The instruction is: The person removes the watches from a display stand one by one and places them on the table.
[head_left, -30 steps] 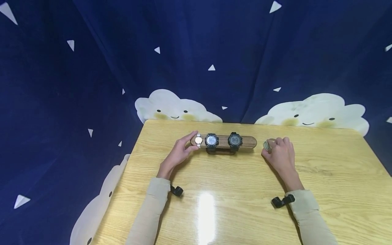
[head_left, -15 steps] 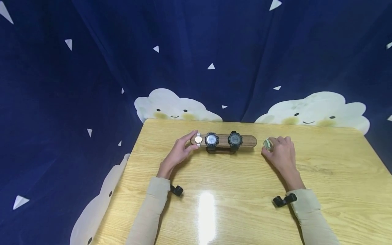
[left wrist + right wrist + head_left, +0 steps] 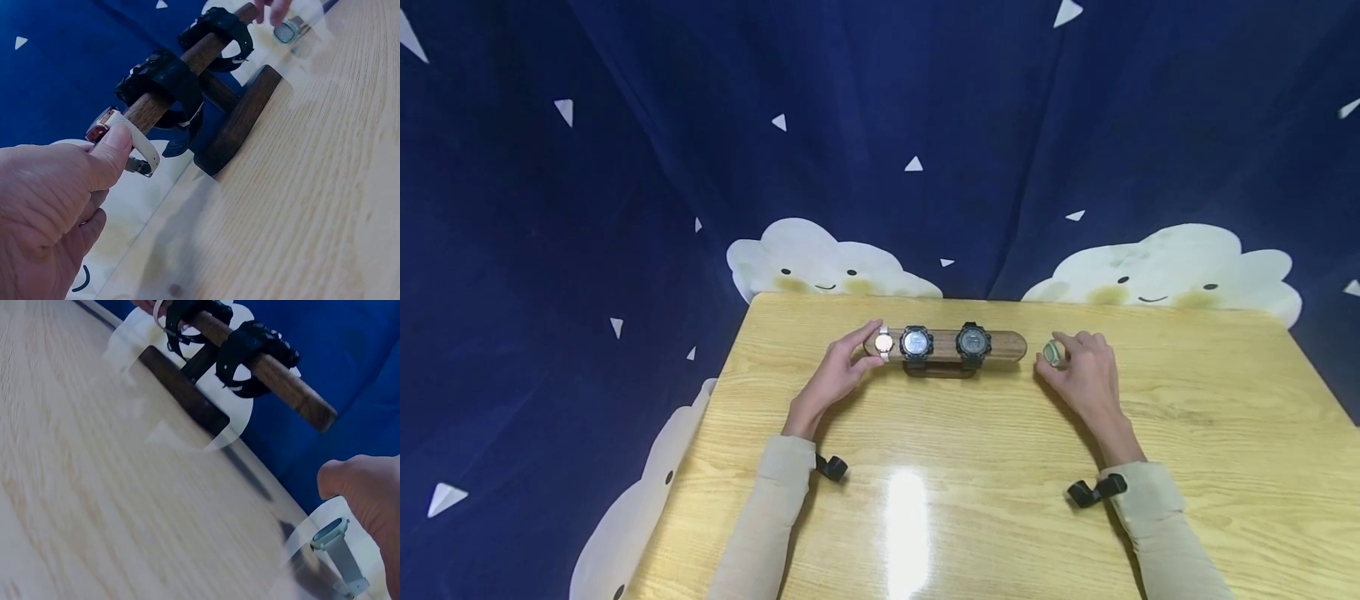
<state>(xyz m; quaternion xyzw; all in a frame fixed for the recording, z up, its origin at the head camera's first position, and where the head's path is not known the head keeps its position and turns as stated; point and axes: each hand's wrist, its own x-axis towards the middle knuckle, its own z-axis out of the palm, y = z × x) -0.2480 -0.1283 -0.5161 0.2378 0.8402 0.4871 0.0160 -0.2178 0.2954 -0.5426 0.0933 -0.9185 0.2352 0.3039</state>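
A wooden stand carries two black watches and, near its left end, a white-strapped watch. My left hand grips this small watch at the bar's end, forefinger above and thumb below; in the left wrist view the thumb presses on its white strap. To the right of the stand, my right hand pinches a pale green watch between thumb and fingers. Its strap hangs down in the right wrist view, where the fingers' hold is partly hidden.
The stand's dark wooden foot rests on the light wood table near its back edge. Behind it hangs a blue curtain with white clouds and triangles. Each wrist carries a small black camera.
The right hand has shifted slightly to the left with the green watch, whose face has tilted a little. The left hand keeps its hold on the white-strapped watch.
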